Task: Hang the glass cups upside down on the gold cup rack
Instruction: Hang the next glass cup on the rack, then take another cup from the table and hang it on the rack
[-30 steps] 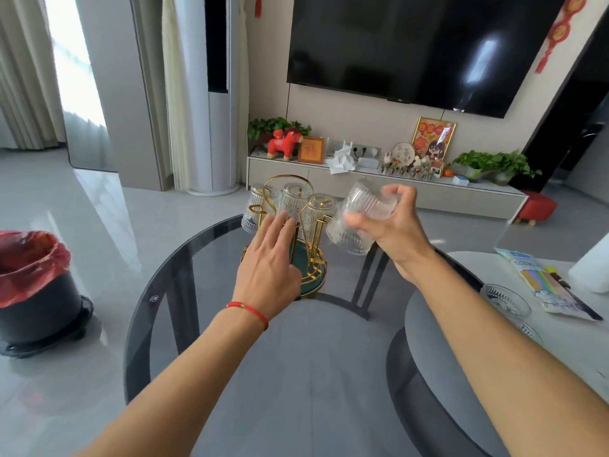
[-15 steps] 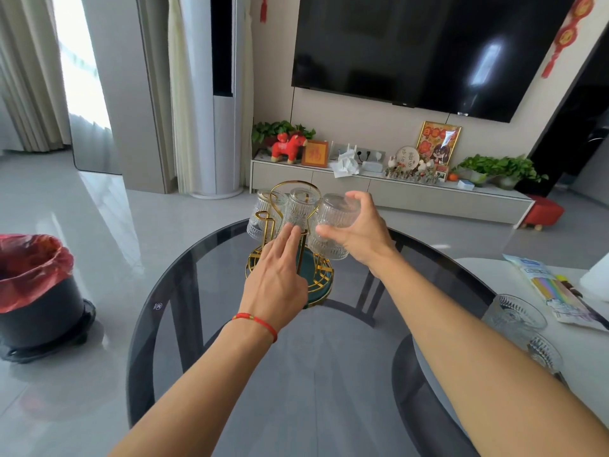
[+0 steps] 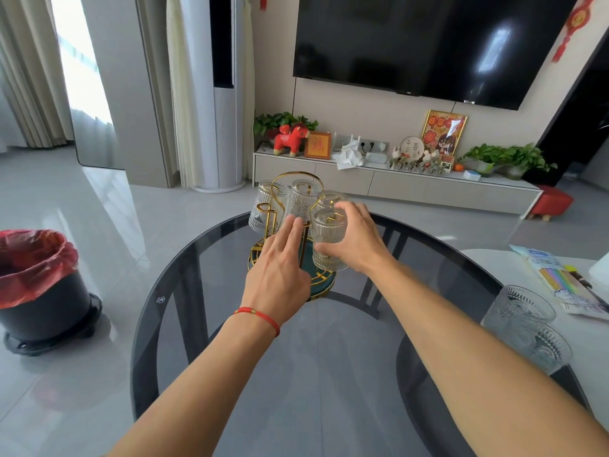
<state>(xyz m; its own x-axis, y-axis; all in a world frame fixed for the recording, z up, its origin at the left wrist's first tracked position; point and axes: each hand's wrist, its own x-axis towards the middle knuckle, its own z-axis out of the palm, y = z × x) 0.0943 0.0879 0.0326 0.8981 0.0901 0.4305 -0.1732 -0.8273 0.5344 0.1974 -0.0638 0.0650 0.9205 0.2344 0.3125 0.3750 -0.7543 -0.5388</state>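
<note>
The right hand point(image 3: 357, 240) is bringing its ribbed glass cup point(image 3: 329, 238) down and leftward from the middle right of the frame, where a second ago it was lifted clear of the gold cup rack point(image 3: 290, 225). The cup, tilted sideways then, is now sitting upside down over a gold prong at center frame, just right of the left hand's fingers point(image 3: 291, 229).

Bright daylight frm left window point(image 3: 82, 77), wide-angle edge warp
</note>
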